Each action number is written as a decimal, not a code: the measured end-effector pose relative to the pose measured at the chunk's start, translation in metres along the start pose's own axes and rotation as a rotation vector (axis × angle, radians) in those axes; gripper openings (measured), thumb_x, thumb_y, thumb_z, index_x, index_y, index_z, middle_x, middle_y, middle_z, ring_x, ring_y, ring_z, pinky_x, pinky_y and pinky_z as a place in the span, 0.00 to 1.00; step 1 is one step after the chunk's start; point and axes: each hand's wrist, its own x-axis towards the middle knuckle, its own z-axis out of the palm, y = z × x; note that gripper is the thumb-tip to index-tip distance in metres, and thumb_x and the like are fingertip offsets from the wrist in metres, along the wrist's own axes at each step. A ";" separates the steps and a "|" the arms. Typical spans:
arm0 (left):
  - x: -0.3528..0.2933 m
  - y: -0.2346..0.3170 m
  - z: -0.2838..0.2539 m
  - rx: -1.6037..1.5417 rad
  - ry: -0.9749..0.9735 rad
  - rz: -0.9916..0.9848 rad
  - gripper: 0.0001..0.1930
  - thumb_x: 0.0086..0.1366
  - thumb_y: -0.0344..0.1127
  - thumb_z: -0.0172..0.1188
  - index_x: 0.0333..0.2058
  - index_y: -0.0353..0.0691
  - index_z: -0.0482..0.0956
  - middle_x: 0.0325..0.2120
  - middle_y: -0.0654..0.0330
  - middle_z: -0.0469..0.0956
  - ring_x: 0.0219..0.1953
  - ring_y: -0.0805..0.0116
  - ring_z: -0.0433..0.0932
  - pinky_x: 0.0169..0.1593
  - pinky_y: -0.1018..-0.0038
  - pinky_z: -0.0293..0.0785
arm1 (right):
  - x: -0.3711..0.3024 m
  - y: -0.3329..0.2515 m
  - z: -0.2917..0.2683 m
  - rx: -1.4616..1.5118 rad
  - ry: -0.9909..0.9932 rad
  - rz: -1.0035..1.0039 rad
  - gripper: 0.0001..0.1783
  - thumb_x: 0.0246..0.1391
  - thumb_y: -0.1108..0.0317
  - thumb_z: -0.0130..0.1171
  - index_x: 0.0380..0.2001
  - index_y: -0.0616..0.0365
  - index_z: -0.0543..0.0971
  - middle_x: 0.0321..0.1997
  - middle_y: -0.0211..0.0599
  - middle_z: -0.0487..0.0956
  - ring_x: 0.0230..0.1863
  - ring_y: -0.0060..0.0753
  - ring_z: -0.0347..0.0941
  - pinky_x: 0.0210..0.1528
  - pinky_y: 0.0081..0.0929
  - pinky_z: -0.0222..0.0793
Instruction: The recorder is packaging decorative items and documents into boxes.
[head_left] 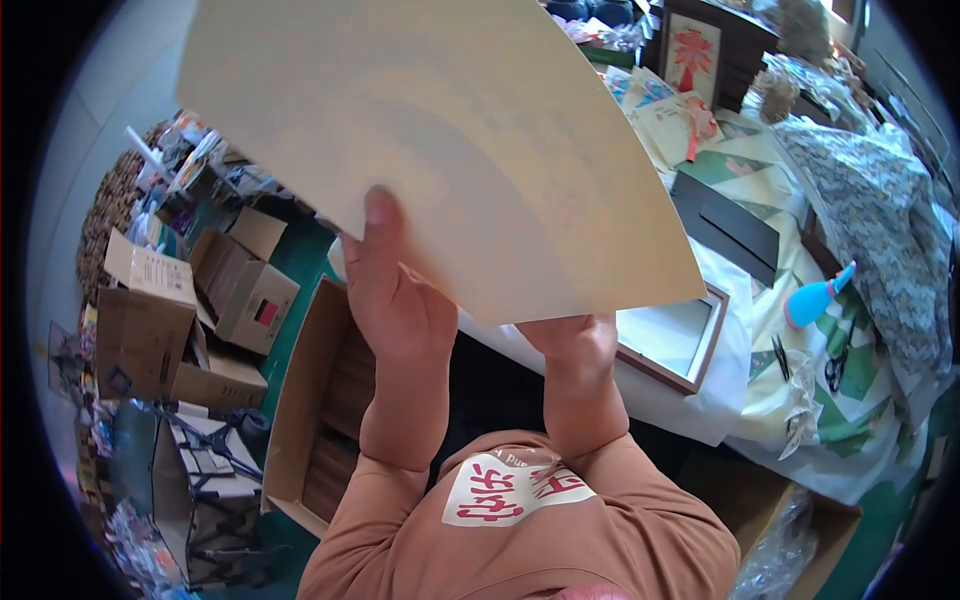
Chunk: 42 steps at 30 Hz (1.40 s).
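Note:
A large, stiff, cream-coloured sheet (480, 150) is lifted high in front of me, its right edge curving in the picture. My left hand (385, 285) is closed on its lower left edge, thumb pressed on the near face and the other fingers mostly behind. My right hand (572, 338) is at the bottom edge near the right corner; its fingers are hidden behind the sheet. Just beyond that hand, a brown picture frame (716, 325) lies on the white-covered table. A black panel (725, 225) rests further back.
On the table's right are a blue squeeze blower (812, 302), black scissors (836, 370), tweezers (781, 357) and grey patterned cloth (865, 220). A framed red decoration (692, 60) stands behind. Cardboard boxes (145, 335) crowd the left; an open carton (295, 425) sits by my left arm.

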 end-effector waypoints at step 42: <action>-0.079 -0.204 -0.149 0.619 0.000 -0.417 0.13 0.76 0.31 0.56 0.53 0.33 0.81 0.51 0.55 0.84 0.52 0.65 0.83 0.59 0.73 0.77 | -0.099 -0.212 -0.158 -0.882 1.083 0.620 0.22 0.63 0.74 0.58 0.57 0.78 0.73 0.44 0.54 0.83 0.36 0.39 0.83 0.39 0.25 0.80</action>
